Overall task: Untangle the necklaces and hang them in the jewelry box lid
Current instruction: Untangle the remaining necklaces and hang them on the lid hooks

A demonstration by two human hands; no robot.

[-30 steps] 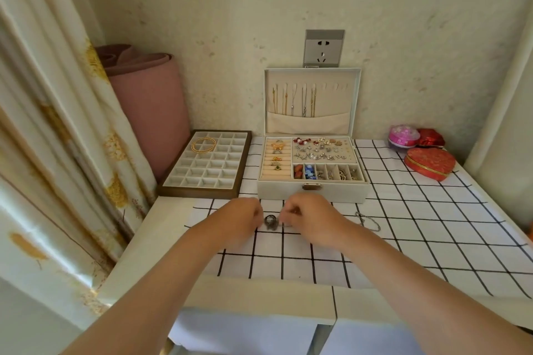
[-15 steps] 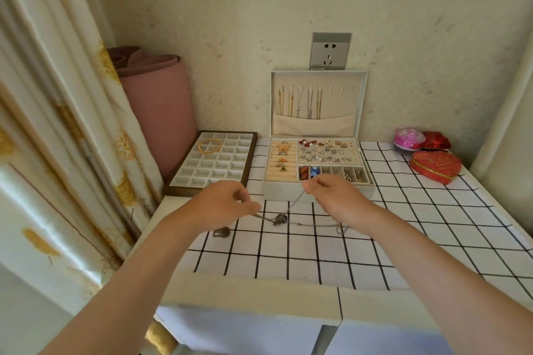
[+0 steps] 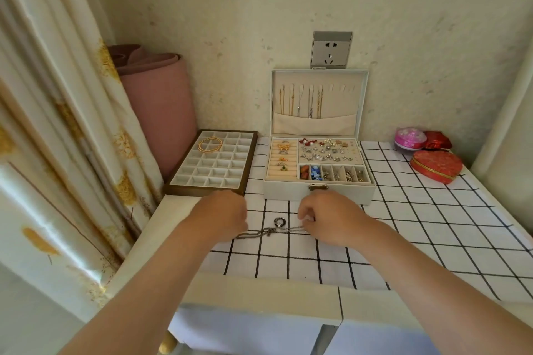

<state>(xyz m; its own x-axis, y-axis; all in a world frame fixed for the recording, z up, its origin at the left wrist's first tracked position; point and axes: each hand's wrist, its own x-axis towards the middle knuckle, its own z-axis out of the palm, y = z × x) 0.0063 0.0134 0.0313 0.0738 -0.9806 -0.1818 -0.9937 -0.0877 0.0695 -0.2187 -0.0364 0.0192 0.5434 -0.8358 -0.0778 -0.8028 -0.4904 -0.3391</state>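
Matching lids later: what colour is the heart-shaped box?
Red with gold trim, clearest in the head view.

Bare black-gridded white tablecloth (image 3: 418,228) open near and right, white open jewelry box (image 3: 318,192) and brown-framed compartment tray (image 3: 212,164) blocking far side

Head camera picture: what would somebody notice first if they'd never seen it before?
Probably the open jewelry box at the back of the checked table, packed with rings and earrings, with necklaces hanging in its raised lid. Just in front, the left hand and right hand work a silver chain with a ring pendant on the cloth.
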